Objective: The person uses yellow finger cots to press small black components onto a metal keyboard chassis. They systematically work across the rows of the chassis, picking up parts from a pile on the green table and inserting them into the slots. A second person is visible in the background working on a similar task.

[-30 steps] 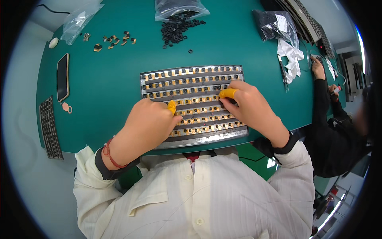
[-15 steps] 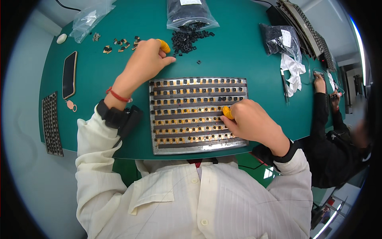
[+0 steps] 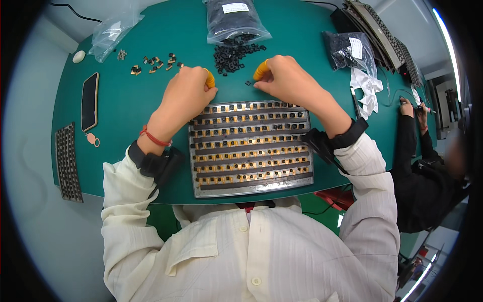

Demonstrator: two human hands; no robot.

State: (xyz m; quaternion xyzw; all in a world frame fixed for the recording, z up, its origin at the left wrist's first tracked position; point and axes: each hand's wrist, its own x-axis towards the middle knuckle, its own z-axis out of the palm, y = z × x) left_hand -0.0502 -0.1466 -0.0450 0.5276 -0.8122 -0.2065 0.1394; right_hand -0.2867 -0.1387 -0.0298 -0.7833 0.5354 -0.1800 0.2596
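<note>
My left hand (image 3: 190, 91) hovers past the far left corner of a metal tray (image 3: 251, 188). Its yellow-sleeved fingertip and thumb are closed together; whatever they may hold is hidden. My right hand (image 3: 291, 79) reaches over the far right part of the tray. Its thumb and yellow-covered finger stand slightly apart, open, just right of a single small black square part (image 3: 248, 83) lying on the table. Rows of small black parts with gold-coloured pieces fill the tray. Beyond both hands lies a pile of loose black parts (image 3: 229, 59).
A clear bag of black parts (image 3: 234, 22) backs the pile. Small gold-and-black pieces (image 3: 156, 63) lie at the left, near a phone (image 3: 89, 100). Another bag (image 3: 347, 50), white crumpled material (image 3: 367, 90) and stacked trays (image 3: 377, 32) occupy the right, where a co-worker's hands (image 3: 415, 110) show.
My right hand has left the tray's right side and moved far and left, to the lone black part. My left hand has come slightly nearer the tray. The view has shifted a little.
</note>
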